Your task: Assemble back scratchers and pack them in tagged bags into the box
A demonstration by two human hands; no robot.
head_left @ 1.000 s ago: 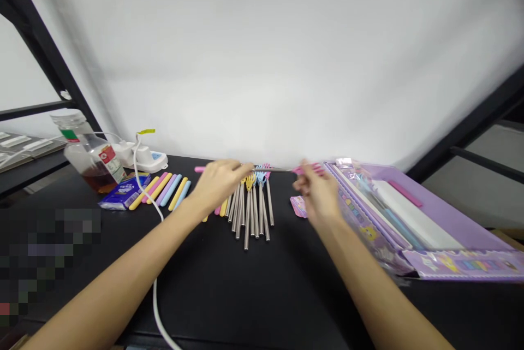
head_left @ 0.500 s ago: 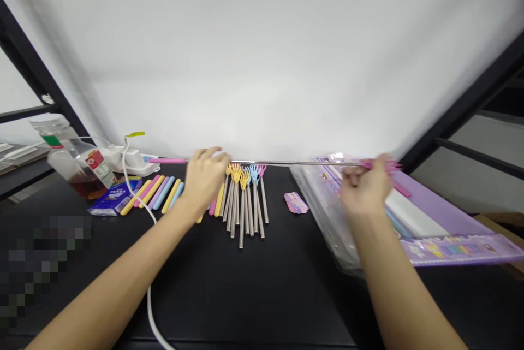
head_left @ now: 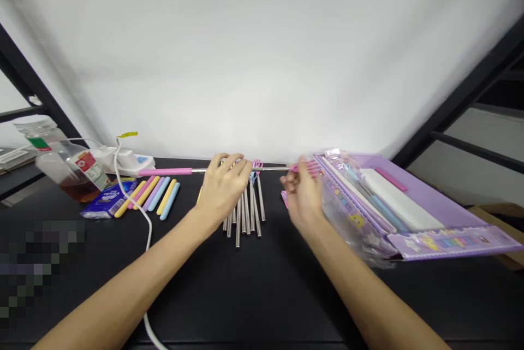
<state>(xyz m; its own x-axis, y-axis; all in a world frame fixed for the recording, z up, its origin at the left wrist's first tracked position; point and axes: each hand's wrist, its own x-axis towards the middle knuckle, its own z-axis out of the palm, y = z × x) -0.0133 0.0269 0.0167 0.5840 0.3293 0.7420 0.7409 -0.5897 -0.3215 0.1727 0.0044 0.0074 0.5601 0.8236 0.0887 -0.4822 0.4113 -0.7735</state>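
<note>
- Holding a telescopic back scratcher w/ both hands, level, above the far edge of the black bench.
- Left hand is closed on the metal rod near mid-length; the pink grip end sticks out to the left past it.
- Right hand is clamped on the pink claw end, fingers curled round it.
- Under my left hand, nr the far edge: bundle of collapsed scratchers, steel rods pointing toward me, claw heads away.
- Loose colored grip sleeves (yellow, pink, purple, blue) lie left of the bundle.
- Far-left corner: bottle w/ brown liquid, blue packet beside it, white power strip behind, white cable running to the near edge.
- Right side of bench: purple stationery box, open, tilted, w/ clear plastic wrap at its near-left side, just beside my right hand.
- Small pink card stack partly hidden behind right hand; can't tell more.
</note>
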